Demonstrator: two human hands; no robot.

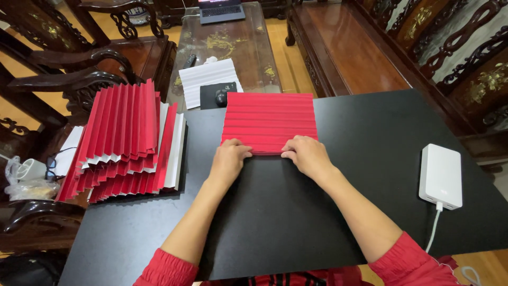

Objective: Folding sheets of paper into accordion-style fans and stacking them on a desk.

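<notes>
A red sheet of paper (269, 121) with many parallel creases lies flat on the black table (370, 132). My left hand (228, 159) pinches its near edge at the left, fingers curled over the fold. My right hand (306, 154) pinches the same near edge at the right. Both hands press the folded strip against the table. A stack of red accordion-pleated sheets (127, 140) with white undersides rests at the table's left edge.
A white power bank (441, 175) with a white cable (434, 228) lies at the right. Beyond the table stands a glass coffee table (248, 42) with a laptop (221, 10), white paper and a black mouse (220, 97). Carved wooden chairs (79, 74) flank the left, a wooden bench (360, 53) the right.
</notes>
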